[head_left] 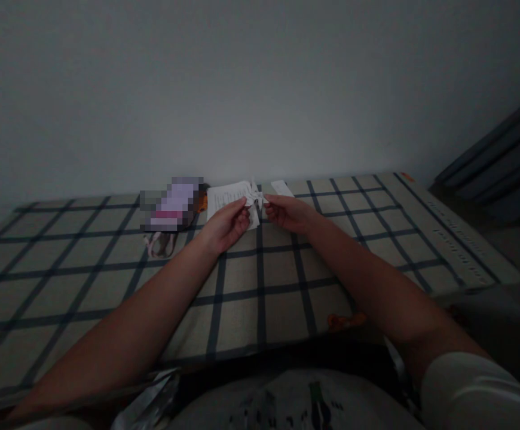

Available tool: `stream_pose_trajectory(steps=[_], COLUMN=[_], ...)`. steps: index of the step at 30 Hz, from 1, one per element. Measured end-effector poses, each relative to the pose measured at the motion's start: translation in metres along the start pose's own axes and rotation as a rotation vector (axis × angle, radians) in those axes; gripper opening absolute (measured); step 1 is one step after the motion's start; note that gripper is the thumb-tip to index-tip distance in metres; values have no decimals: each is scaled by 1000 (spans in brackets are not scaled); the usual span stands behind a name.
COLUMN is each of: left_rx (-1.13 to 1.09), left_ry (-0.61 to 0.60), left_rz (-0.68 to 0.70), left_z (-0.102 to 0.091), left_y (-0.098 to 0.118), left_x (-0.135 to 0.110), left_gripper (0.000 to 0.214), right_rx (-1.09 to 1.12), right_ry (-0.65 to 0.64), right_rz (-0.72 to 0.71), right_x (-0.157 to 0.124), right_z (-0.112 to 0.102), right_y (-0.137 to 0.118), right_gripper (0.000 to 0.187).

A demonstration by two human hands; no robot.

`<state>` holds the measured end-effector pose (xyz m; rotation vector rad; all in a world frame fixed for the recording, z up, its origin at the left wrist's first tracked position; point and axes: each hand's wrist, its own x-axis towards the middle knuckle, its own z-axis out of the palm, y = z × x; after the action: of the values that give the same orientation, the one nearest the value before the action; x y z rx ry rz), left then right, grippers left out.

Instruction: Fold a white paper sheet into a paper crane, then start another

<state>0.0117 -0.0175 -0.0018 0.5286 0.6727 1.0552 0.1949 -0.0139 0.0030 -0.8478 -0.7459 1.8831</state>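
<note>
Between my hands is a small white piece (254,196), folded or knotted in the middle, that looks like paper. My left hand (231,227) pinches its left side between thumb and finger, the other fingers curled. On the opposite side my right hand (287,213) has a pinch on the right end, fingers also curled. A white sheet with printed lines (226,196) lies on the table behind and beside my left hand. Just beyond my right hand rests a smaller white slip (282,189).
A checked cloth (282,269) covers the table, which meets a plain wall (260,89) at the back. Left of the sheet sits a blurred purple item (174,203) with a light strap (159,243) in front. An orange tie (345,321) hangs at the near edge.
</note>
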Motion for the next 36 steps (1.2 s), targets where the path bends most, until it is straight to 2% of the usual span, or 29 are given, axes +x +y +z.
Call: stream_pose_trajectory(steps=[3, 8, 12, 15, 17, 19, 23, 27, 31, 36], left_rx=[-42, -113, -153, -142, -117, -82, -29, 7, 61, 147], left_ry=[19, -50, -53, -10, 6, -13, -13, -22, -21, -8], left_rz=[-5, -56, -67, -38, -7, 29, 119, 203, 244, 218], left_z=[3, 6, 5, 2, -2, -5, -5, -2, -3, -8], left_y=[2, 4, 5, 4, 3, 2, 3, 4, 1, -5], left_x=[-3, -7, -5, -3, -1, 1, 1, -4, -5, -2], left_gripper=[17, 19, 25, 25, 18, 19, 36, 46, 45, 46], right_rx=[-11, -39, -1, 35, 64, 76, 75, 84, 76, 65], right_ry=[-14, -63, -55, -36, -10, 1, -29, 18, 0, -80], right_rz=[22, 21, -3, -50, -109, -145, -123, -134, -151, -102], right_x=[0, 1, 1, 1, 0, 0, -3, -6, -6, -3], right_z=[-1, -4, -5, -6, -7, -8, -8, -5, -6, -9], right_y=[0, -2, -2, -2, -3, -4, -7, -8, -8, -4], right_gripper=[22, 19, 20, 17, 17, 20, 20, 30, 41, 38])
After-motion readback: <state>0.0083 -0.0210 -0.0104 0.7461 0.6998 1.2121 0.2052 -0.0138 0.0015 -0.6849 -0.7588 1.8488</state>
